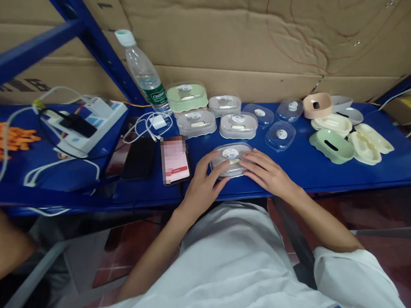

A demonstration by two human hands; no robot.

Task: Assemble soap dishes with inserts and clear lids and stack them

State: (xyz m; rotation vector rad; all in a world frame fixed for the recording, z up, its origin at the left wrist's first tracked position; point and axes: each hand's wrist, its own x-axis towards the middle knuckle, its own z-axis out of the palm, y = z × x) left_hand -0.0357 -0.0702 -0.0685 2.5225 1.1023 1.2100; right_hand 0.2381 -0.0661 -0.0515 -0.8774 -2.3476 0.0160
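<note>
A grey soap box (230,151) with a clear lid and a round sticker sits near the table's front edge. My left hand (203,181) is closed round its left side, fingers on the lid and thumb at the front. From the right, my right hand (268,172) grips the same box, fingertips pressed on the lid. Just behind it are several lidded boxes: a grey one (238,125), another grey one (196,122) and a green one (186,96). Loose clear lids (280,135) lie to the right, several in all.
Uncovered soap box parts stand at the right, among them a green tray (331,146), a pink tray (317,105) and cream inserts (364,147). On the left are a lit phone (176,160), a water bottle (145,73), a power strip (91,129) and orange pieces (3,140).
</note>
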